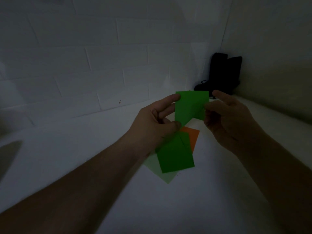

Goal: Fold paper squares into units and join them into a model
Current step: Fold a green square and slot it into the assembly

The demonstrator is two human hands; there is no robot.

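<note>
Left forearm [70, 181]: runs out of the picture at the lower left corner, elbow unseen.
Right forearm [276, 169]: cut by the right and bottom edges, lost in deep shadow.
Green paper [191, 105]: left edge masked by the left hand [157, 124], right edge by the right hand [226, 115]; its folds are blurred in the dim light.
Dark green sheet [176, 156]: top corner hidden under the left hand.
Orange sheet [193, 137]: mostly covered by the dark green sheet.
Pale green sheet [160, 173]: largely hidden beneath the dark green sheet and the wrist.
Black object in the corner [222, 73]: too dark to identify.
Grey shape at the left edge [9, 154]: cropped and blurred, cannot be told.
</note>
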